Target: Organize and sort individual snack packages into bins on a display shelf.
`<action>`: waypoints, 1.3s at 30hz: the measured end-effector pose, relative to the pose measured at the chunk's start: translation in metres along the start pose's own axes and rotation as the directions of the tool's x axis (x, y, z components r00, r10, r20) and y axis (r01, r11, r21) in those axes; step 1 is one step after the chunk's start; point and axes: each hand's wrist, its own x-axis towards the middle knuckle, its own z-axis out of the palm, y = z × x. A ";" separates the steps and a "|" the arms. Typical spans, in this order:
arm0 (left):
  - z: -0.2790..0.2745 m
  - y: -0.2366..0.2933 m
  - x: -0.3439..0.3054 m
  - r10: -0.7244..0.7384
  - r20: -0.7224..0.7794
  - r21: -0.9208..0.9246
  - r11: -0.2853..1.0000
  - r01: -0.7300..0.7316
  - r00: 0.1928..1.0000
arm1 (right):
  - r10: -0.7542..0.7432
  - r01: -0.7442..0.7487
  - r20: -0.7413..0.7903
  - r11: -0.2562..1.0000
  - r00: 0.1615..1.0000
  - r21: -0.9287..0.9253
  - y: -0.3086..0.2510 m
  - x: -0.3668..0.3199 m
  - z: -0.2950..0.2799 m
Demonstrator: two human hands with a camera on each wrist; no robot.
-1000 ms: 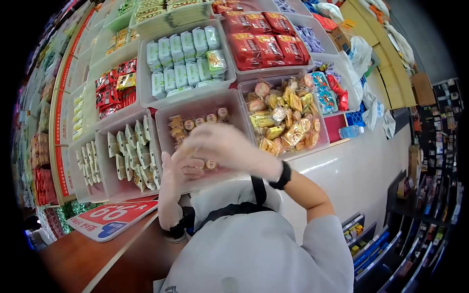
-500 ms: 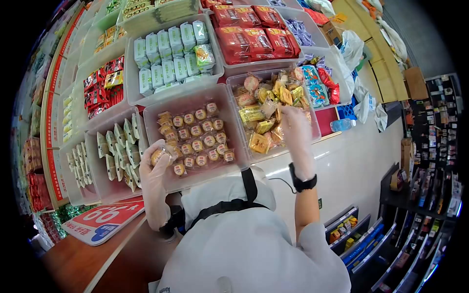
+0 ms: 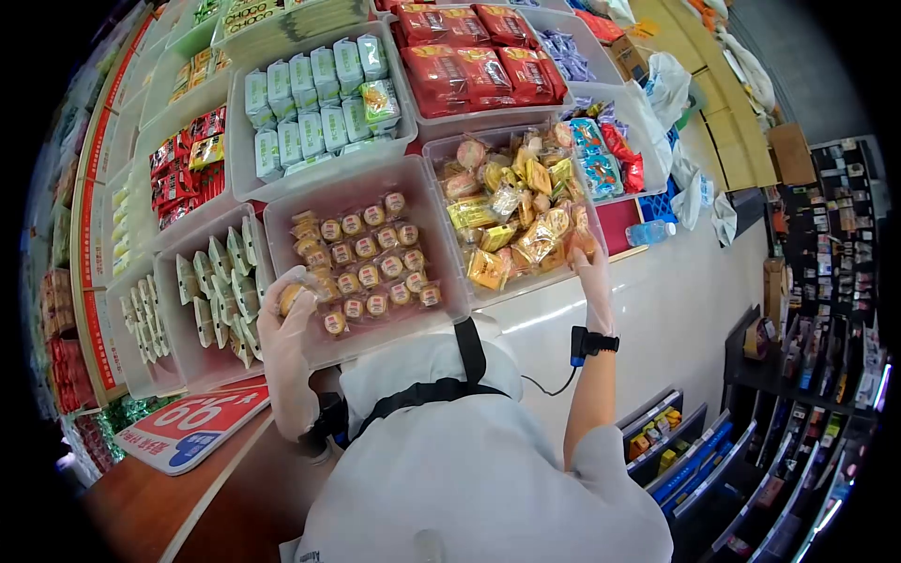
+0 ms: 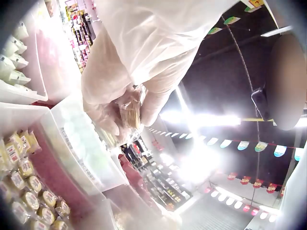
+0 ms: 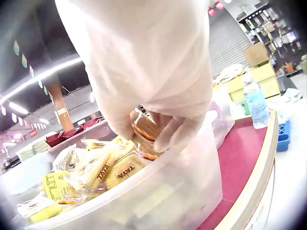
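Setting: clear bins of wrapped snacks are sitting on a red counter in a shop.
Left hand: the gloved left hand is curling its fingers round a wrapped round pastry, holding it over the near left corner of the pastry bin.
Beside that grip: rows of matching pastries are lying just to its right, inside the bin.
Right hand: the gloved right hand is pinching an orange snack packet between thumb and fingers, at the near right edge of the mixed-snack bin.
Around that grip: yellow packets are lying just left of it, and a water bottle is lying to its right.
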 end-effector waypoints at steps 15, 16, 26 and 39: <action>-0.004 -0.004 0.000 0.025 0.044 0.011 1.000 -0.026 0.999 | -0.086 0.106 -0.199 0.990 0.976 0.092 0.012 0.011 -0.006; -0.006 -0.006 0.001 0.029 0.065 0.037 0.999 -0.032 0.997 | -0.087 0.107 -0.200 0.990 0.976 0.092 0.015 0.013 -0.006; -0.008 -0.005 0.002 0.025 0.045 0.066 0.997 -0.028 0.999 | -0.493 0.291 -0.277 0.790 0.824 -0.540 -0.008 0.011 0.019; -0.011 -0.007 0.004 0.043 0.066 0.006 0.999 -0.043 0.997 | -0.820 0.648 -0.099 0.513 0.563 -0.563 -0.178 0.032 0.032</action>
